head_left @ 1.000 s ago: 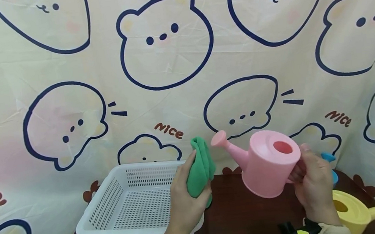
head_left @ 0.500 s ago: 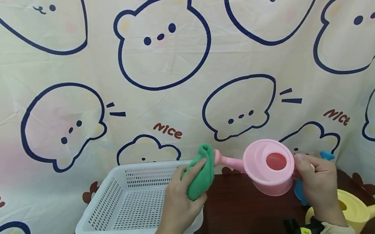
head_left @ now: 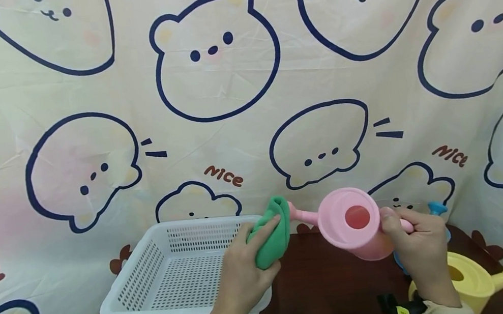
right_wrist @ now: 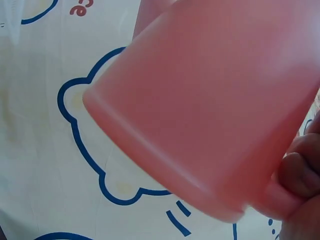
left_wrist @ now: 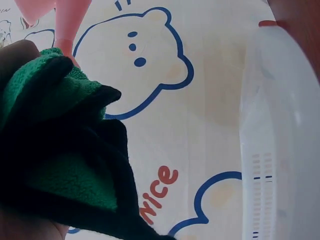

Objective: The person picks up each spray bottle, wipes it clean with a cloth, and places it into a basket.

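Note:
A pink watering can [head_left: 345, 218] is held up above the table by my right hand [head_left: 419, 247], whose fingers curl round its handle. Its top faces me and its spout points left. My left hand [head_left: 247, 270] grips a folded green cloth [head_left: 272, 236], which touches the spout's end and hides part of the rose. In the left wrist view the cloth [left_wrist: 75, 180] fills the left side, with the pink spout [left_wrist: 72, 25] meeting it at the top. The can's body [right_wrist: 200, 110] takes up most of the right wrist view.
A white perforated plastic basket [head_left: 132, 313] stands on the dark brown table [head_left: 314, 293] at left. Behind and below my right hand are a yellow watering can [head_left: 476, 281] and a mostly hidden blue one [head_left: 437, 207]. A cartoon-printed curtain [head_left: 241, 143] hangs behind.
The pink can has tipped towards me and moved so that its spout meets the cloth. My left hand has turned over the cloth, fingers now across it. Lately the can has shifted slightly left.

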Tool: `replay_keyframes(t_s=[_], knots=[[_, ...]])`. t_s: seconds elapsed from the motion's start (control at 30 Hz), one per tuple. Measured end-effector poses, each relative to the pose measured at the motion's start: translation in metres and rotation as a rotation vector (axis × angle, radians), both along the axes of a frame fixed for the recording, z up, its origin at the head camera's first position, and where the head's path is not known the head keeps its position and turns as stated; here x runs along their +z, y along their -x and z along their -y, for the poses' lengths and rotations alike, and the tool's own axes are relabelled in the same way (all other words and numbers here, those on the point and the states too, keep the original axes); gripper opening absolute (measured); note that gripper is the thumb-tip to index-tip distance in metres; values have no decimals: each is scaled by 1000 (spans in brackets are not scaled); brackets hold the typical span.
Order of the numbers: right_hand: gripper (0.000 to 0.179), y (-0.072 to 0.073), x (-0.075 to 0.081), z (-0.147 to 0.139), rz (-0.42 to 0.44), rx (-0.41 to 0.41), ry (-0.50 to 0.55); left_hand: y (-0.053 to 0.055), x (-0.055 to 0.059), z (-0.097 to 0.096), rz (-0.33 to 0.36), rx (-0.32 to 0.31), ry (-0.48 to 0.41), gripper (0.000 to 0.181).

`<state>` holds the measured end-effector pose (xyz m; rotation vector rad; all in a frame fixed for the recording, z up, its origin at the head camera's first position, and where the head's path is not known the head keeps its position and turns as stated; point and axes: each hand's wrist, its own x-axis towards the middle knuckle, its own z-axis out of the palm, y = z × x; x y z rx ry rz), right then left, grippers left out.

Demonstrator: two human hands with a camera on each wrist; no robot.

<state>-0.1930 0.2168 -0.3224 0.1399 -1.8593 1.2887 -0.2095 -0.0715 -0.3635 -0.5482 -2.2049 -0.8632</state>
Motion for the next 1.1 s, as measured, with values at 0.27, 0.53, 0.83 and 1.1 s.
replay_keyframes(t_s=[0.27,0.53,0.83,1.1], knots=[[32,0,-3,-4,-59,129,-80,0,1,4,-8,28,7,97],[36,-1,-7,-12,-42,190,-56,0,2,12,50,-6,-32,97],[46,1,-5,-12,-48,291,262,-2,3,20,410,-399,-407,82],[49,9,-3,-1,-96,428,490,-5,-1,6,527,-871,-674,70]])
